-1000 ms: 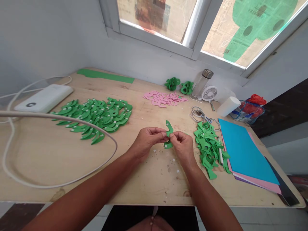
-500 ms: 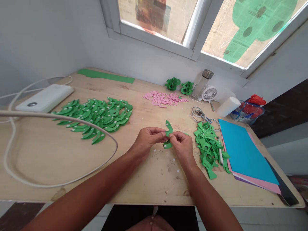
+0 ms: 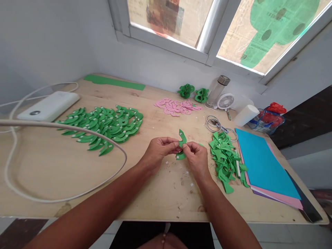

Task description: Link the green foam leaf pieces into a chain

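Note:
Between my hands is a curved green paper cutout (image 3: 182, 136) with small white squares on it. My left hand (image 3: 162, 149) pinches its left edge with thumb and fingers. Opposite, my right hand (image 3: 195, 155) is closed on the middle of the same cutout, thumb and forefinger together. The fingertips hide the cutout's centre. Off to the left lies a spread pile of similar green cutouts (image 3: 103, 124), many bearing white squares. Right of my right hand is a heap of green paper scraps (image 3: 224, 155) with a white pen (image 3: 237, 164) on it.
Pink paper cutouts (image 3: 176, 106) and two green paper balls (image 3: 186, 90) lie at the back, near a glass bottle (image 3: 219, 88) and small fan (image 3: 225, 101). Tape rolls (image 3: 214, 123) sit right of centre. Blue sheets (image 3: 267, 160) are stacked right. A cable (image 3: 121, 147) loops left from a power bank (image 3: 49, 105).

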A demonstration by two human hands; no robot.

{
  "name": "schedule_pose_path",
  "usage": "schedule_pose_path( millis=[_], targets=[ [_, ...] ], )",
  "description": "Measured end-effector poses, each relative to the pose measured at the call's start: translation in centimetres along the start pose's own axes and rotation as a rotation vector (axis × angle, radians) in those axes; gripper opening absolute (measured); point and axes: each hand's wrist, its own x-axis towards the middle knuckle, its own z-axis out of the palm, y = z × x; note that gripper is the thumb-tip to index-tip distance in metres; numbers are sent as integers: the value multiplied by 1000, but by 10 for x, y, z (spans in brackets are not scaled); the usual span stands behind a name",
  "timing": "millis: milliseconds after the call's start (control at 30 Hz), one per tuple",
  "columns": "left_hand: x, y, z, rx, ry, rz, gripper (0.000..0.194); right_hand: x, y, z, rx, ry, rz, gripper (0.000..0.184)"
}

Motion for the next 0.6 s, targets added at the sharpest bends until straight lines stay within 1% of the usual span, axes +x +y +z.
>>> schedule_pose_path(
  millis=[233,600],
  targets=[
    [0,0,-1,11,-8,-4,23,0,0,0,-14,4,-4,20],
    [-2,5,4,87,54,50,21,0,0,1,4,-33,-1,22]
  ],
)
